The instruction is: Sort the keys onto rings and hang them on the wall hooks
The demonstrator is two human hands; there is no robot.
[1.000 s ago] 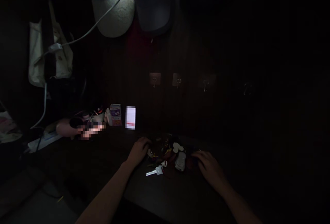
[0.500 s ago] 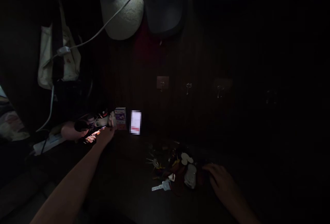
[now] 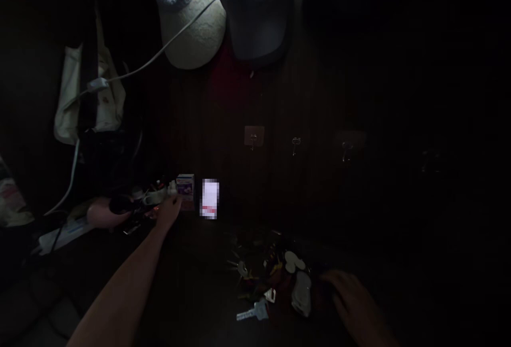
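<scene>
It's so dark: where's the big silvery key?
In the head view, the big silvery key lies at bottom centre, left of the grey oval object and the right hand.

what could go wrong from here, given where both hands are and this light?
1. The left hand is right by the upright box, so a careless nudge might tip it.
2. The right hand sits beside a loose pile of keys and a grey fob; a sideways sweep could scatter them.
3. The desk is very dark, so small keys in the pile could be mixed up.
</scene>
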